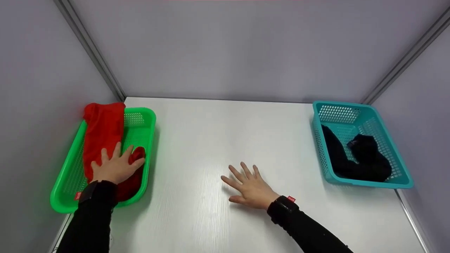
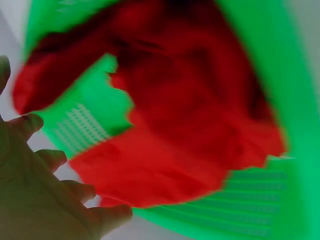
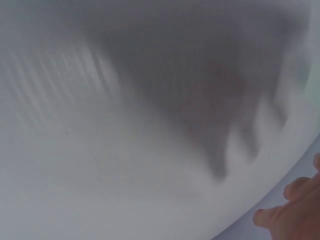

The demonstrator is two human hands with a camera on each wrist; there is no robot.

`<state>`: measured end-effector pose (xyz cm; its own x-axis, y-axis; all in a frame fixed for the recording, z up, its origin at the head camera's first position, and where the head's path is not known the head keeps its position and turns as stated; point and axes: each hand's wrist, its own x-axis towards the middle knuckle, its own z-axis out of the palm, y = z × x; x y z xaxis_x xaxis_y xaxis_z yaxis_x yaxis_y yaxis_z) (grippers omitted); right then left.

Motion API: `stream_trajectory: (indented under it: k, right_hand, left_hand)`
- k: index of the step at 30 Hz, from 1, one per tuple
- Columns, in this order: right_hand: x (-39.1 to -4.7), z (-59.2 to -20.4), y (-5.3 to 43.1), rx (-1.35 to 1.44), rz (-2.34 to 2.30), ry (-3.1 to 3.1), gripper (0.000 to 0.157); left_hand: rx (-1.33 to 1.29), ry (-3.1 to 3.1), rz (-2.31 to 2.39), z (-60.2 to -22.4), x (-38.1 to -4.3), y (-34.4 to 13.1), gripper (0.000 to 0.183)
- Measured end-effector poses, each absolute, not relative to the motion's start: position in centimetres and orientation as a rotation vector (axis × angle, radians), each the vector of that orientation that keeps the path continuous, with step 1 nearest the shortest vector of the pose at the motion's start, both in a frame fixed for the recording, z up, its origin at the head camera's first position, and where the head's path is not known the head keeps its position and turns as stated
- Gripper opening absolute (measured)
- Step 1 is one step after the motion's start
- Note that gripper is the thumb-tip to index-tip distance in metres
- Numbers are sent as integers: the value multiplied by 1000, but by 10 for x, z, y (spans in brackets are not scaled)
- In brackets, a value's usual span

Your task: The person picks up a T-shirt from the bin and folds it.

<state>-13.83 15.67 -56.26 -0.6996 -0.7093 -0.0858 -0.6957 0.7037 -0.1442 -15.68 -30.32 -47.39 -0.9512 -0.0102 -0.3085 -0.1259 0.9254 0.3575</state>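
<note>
A bright green basket [image 1: 150, 140] stands at the left, with a red cloth garment [image 1: 103, 130] in it that hangs over the far rim. My left hand [image 1: 116, 167] is over this basket, fingers spread, above the red cloth; whether it touches the cloth I cannot tell. In the left wrist view the red cloth [image 2: 185, 100] lies bunched inside the basket, and the left hand's fingers are apart from one another. My right hand [image 1: 254, 189] hovers over the white table with fingers spread, holding nothing. Its shadow falls on the tabletop in the right wrist view.
At the right of the white table [image 1: 197, 147] stands a teal basket [image 1: 397, 160] with a black cloth garment [image 1: 365, 158] lying in it. Grey panels [image 1: 225, 49] enclose the table at the back and both sides.
</note>
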Motion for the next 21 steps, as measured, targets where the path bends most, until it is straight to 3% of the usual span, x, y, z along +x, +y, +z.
stream_trajectory:
  k: [10,18,21]
  right_hand:
    - [-120,-580,155,-1167,-77,2687,72]
    - [-114,-591,157,-1218,-33,2696,73]
    - [-113,-594,158,-1224,-61,2699,74]
  left_hand:
    - [-49,2485,558,-486,-138,-328,109]
    - [24,2520,410,-493,-137,-334,98]
    - [29,2548,366,-492,-138,-334,82]
